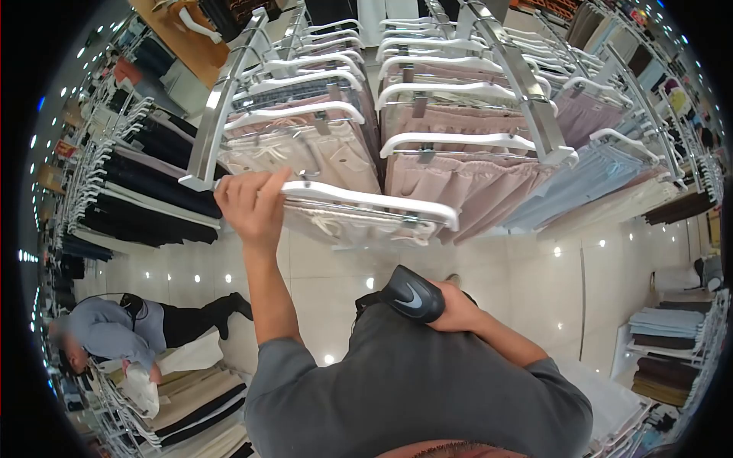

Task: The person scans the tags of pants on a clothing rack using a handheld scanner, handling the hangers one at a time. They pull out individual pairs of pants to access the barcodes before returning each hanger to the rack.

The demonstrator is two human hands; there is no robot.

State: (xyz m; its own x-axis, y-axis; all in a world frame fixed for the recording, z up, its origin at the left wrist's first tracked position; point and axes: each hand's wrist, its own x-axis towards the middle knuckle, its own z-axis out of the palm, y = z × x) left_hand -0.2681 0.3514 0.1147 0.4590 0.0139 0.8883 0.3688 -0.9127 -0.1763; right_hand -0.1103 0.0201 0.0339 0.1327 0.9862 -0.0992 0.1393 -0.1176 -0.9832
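Observation:
My left hand (252, 204) is closed around the left end of a white hanger (374, 200). Cream drawstring pants (336, 223) hang from its clips, swung out in front of the rail's near end. Behind them hang more cream pants (305, 153) on another white hanger. Close to my body, my right hand (456, 309) grips a black handheld device (412, 294) with a rounded head and a pale curved mark. Pink gathered pants (466, 183) hang on the neighbouring rail, ahead of the device.
Two metal rails (221, 114) run away from me, packed with hangered pants. Light blue pants (588, 179) hang further right. Dark pants (145, 206) fill a rack on the left. At lower left a person (114, 328) handles white clothing. Folded clothes (664, 324) lie on shelves at right.

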